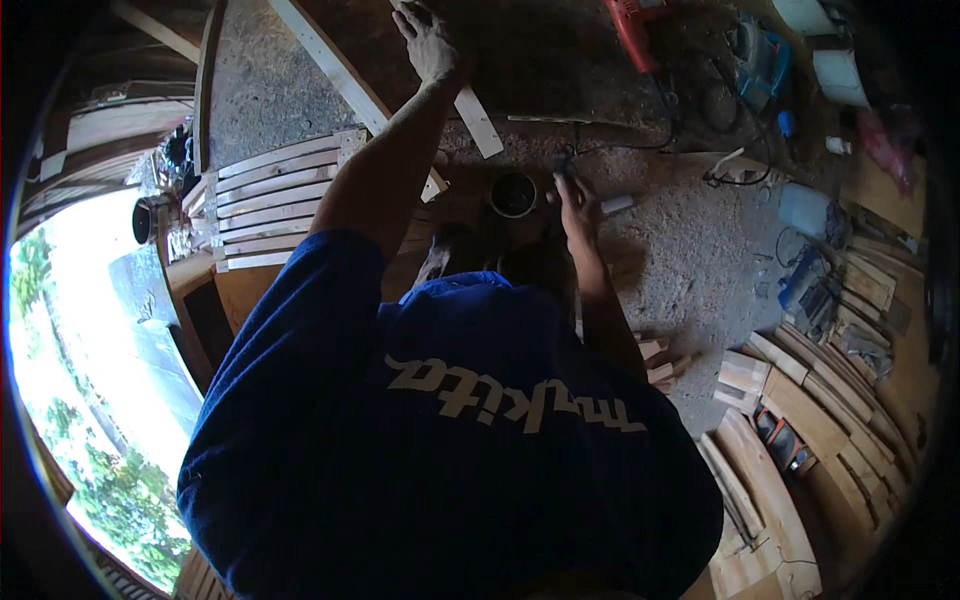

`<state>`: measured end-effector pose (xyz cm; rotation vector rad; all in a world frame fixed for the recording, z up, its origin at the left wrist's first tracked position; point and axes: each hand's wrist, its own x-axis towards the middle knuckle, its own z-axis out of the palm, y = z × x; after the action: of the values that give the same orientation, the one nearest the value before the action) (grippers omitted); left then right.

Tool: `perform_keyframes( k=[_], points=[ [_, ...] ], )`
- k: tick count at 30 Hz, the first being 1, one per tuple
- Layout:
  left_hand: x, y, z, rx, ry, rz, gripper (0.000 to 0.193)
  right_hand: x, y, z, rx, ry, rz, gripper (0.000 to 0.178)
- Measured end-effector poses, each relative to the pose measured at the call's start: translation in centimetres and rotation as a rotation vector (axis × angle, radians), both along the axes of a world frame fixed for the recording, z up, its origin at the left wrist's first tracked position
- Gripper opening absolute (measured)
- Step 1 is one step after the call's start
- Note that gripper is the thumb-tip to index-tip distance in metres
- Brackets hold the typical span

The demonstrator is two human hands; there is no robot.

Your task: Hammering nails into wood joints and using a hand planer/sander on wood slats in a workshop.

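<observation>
My left hand (432,48) reaches far forward and lies on a narrow pale wooden strip (478,122), its fingers stretched and slightly apart. The strip's near end sticks out toward me past the wrist. Nearer to me on the right, my right hand (578,210) is closed round a small dark object (563,162) whose kind I cannot make out in the dim light. A round can (514,195) with a dark inside stands just left of that hand. Beside its fingers on the right is a short white cylinder (618,204).
A long wooden board (335,65) slants across the dark workbench (250,90). Left of me lies a slatted wooden panel (275,200). A red power tool (632,30) and a teal power tool (762,62) with cables sit at far right. Stacked timber (820,400) lines the right side.
</observation>
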<state>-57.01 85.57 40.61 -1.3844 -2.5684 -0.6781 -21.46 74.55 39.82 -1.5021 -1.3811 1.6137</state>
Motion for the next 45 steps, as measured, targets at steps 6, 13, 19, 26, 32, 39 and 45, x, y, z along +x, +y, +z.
perform_keyframes(
  k=[6, 13, 19, 26, 32, 39, 45],
  points=[
    [2.0, -0.4, 2.2, 0.094, -0.139, -0.034, 0.085, -4.5, 2.6, -3.7, -0.194, 0.067, -0.185, 0.032],
    [1.8, -0.3, 2.7, -0.016, 0.014, 0.003, 0.095, -5.3, 4.1, -5.8, -0.333, 0.258, -0.280, 0.028],
    [2.4, -0.3, 3.3, 0.051, -0.090, -0.023, 0.080, -4.1, 4.0, -8.1, -0.553, 0.855, -0.234, 0.017],
    [2.9, -0.2, 3.9, -0.048, -0.003, -0.001, 0.083, -4.7, 3.2, -9.6, -0.694, 1.031, -0.297, 0.025],
    [2.7, -0.5, 3.9, -0.030, 0.011, -0.045, 0.081, -4.6, 2.9, -10.0, -0.695, 1.089, -0.205, 0.011],
    [2.2, -0.6, 3.7, -0.014, 0.033, -0.015, 0.080, -4.9, 3.0, -9.6, -0.688, 1.042, -0.283, 0.013],
    [2.0, -0.5, 3.5, -0.169, 0.150, 0.062, 0.057, -5.0, 3.2, -9.3, -0.611, 1.079, -0.252, 0.015]
  ],
)
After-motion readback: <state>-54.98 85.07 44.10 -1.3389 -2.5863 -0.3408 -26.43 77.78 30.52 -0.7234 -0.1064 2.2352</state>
